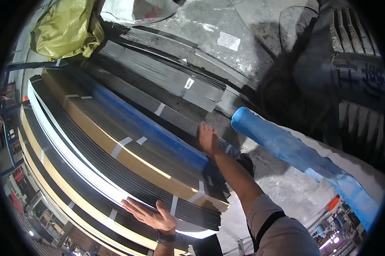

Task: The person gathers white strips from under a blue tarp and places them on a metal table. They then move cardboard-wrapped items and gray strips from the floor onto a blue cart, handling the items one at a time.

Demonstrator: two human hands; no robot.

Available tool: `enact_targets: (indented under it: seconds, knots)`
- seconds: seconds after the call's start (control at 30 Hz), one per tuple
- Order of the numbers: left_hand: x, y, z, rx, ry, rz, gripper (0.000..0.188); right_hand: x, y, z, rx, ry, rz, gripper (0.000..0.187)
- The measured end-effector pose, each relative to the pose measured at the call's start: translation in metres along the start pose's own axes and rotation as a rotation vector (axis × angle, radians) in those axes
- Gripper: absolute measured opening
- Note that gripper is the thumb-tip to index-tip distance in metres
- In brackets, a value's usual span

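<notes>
Long dark panels (115, 162) lie side by side in bundles, with tape strips around several of them. My left hand (152, 216) rests flat along the white strip (88, 173) on the near side of a black panel bundle, fingers stretched toward the far left and thumb apart. A dark band circles that wrist. Farther off, my right hand (208, 138) touches the near end of a dark grey panel stack (171, 121), just beyond a blue panel (145, 132). Its fingers look extended, and nothing shows in its grasp. Brown cardboard edging (145, 168) runs between the two hands.
A blue-wrapped roll (282, 145) lies to the right. Taped grey panels (175, 81) sit beyond the bundles. A yellow-green sack (64, 27) and a white sack (120, 10) are at the far left. Ribbed objects (356, 32) stand at the far right.
</notes>
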State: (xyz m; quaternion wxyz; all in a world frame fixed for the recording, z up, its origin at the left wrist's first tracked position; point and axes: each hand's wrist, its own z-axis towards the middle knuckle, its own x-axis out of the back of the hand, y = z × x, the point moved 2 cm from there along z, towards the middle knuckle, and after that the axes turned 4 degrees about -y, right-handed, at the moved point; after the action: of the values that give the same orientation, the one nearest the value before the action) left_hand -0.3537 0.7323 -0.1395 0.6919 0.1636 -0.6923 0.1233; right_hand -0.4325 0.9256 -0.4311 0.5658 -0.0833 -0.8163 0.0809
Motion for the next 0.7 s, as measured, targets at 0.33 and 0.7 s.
enact_targets:
  seconds: [0.33, 0.7]
  knots:
    - [0.011, 0.003, 0.003, 0.057, -0.023, -0.01, 0.077, 0.144, 0.066, 0.007, 0.072, -0.497, 0.849, 0.071]
    - [0.031, 0.007, 0.007, 0.141, -0.291, -0.051, 0.079, 0.333, 0.011, -0.145, -0.177, -0.577, 0.712, 0.087]
